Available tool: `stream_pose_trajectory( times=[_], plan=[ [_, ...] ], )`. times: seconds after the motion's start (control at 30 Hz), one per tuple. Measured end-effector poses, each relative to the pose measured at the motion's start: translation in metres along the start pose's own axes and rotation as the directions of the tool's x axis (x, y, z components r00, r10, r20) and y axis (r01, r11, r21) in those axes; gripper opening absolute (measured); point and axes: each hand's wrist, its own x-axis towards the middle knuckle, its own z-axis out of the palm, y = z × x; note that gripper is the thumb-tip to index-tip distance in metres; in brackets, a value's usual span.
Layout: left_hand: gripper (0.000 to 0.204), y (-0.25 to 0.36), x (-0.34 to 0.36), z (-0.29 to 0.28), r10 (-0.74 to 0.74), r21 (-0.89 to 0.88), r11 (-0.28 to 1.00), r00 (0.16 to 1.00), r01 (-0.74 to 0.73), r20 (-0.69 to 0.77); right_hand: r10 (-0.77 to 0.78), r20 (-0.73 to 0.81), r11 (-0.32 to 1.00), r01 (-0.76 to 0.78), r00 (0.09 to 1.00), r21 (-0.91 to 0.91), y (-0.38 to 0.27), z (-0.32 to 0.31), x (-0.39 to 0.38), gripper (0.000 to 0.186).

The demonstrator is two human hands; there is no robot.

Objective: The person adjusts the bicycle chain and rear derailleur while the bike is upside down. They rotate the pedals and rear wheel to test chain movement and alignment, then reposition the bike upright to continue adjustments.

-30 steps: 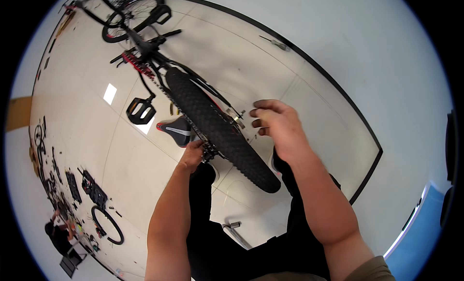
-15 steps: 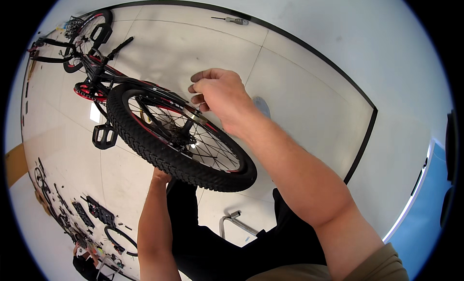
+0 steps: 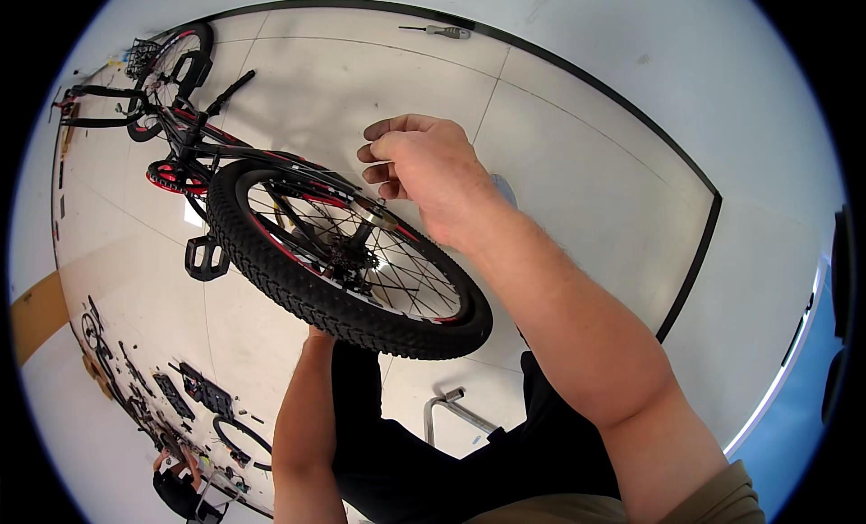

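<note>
A black bicycle lies tilted on the floor, its rear wheel (image 3: 271,276) nearest me, with a knobbly tyre and red-lined rim. Above the wheel's hub, my right hand (image 3: 428,163) has its fingers curled inward, close to a small bolt end on the frame (image 3: 377,219). Whatever lies between those fingertips is hidden. Under the tyre's near edge goes my left hand (image 3: 318,333); only the wrist side shows, and the tyre covers the fingers. Dark sprockets (image 3: 347,258) sit at the wheel's centre, partly behind the spokes.
Along the far wall lies a screwdriver (image 3: 446,32). A pedal (image 3: 207,258) juts out left of the wheel. Between my legs stands a metal tube frame (image 3: 456,407). Tools and bike parts (image 3: 203,389) are spread at lower left, with another person (image 3: 176,488) beyond.
The whole view has shifted slightly, moving the bicycle and both arms a little to the right in the picture. My right hand stays beside the hub, fingers still curled.
</note>
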Motion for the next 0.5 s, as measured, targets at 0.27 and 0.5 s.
stream_pose_trajectory(
  times=[0.27,0.5],
  plan=[
    [0.052,-0.024,-0.012,-0.042,-0.003,-0.021,1.0,0.991,0.006,0.137,0.039,0.03,0.999,-0.038,0.999,-0.032,0.002,0.013,-0.004,0.023],
    [0.057,-0.039,-0.07,-0.103,-0.002,0.05,0.999,0.99,-0.005,0.138,-0.04,0.379,0.987,0.096,0.924,-0.129,0.017,0.027,-0.025,0.041]
  ],
)
